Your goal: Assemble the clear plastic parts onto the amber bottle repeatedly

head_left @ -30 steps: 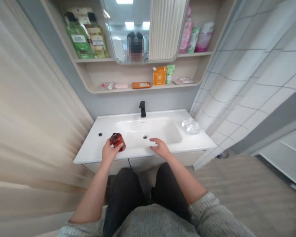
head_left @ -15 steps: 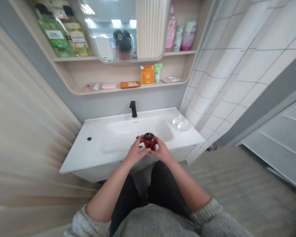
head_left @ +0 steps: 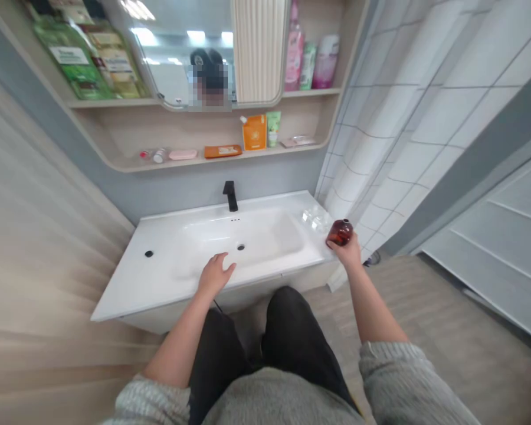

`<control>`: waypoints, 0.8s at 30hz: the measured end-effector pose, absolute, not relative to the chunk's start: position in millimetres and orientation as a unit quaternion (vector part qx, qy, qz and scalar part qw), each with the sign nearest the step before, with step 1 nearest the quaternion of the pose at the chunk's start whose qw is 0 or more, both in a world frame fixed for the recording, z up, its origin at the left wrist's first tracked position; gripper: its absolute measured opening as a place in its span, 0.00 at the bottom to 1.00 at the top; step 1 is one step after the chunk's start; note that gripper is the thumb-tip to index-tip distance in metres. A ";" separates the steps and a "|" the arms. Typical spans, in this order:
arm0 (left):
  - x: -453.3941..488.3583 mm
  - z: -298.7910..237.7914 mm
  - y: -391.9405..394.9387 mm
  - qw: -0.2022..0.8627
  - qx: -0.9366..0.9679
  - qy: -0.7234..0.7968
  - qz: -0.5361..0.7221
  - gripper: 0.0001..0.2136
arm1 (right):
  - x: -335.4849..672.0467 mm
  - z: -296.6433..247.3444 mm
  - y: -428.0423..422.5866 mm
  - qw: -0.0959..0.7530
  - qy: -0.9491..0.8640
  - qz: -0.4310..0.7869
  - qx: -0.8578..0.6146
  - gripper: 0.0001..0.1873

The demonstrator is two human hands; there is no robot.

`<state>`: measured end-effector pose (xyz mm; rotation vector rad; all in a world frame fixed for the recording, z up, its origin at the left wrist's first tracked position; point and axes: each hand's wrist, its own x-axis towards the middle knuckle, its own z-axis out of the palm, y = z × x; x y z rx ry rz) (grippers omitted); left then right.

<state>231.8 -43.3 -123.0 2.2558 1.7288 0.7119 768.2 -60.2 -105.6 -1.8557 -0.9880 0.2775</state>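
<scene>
My right hand [head_left: 347, 252] closes around the glossy amber round-shouldered bottle [head_left: 338, 233], which sits at 11 o'clock from my palm, neck tilted toward 1 o'clock, while my open, empty left hand [head_left: 215, 275] lies well apart at the white ceramic washbasin [head_left: 128, 289] edge.

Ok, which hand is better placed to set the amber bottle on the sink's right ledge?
Right, likely: the right hand holds the amber bottle beside that ledge. The left hand is empty, farther off at the basin's front edge.
</scene>
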 end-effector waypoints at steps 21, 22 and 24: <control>236.8 -113.3 -50.1 0.130 0.754 0.598 0.239 0.15 | 726.9 82.8 92.0 -0.165 -0.601 0.010 -0.782 0.23; 237.1 -113.1 -50.1 0.129 0.754 0.598 0.237 0.15 | 728.1 80.5 94.8 -0.170 -0.603 0.026 -0.779 0.22; 237.8 -112.3 -50.1 0.122 0.757 0.599 0.230 0.14 | 730.2 75.7 96.1 -0.174 -0.604 0.062 -0.776 0.20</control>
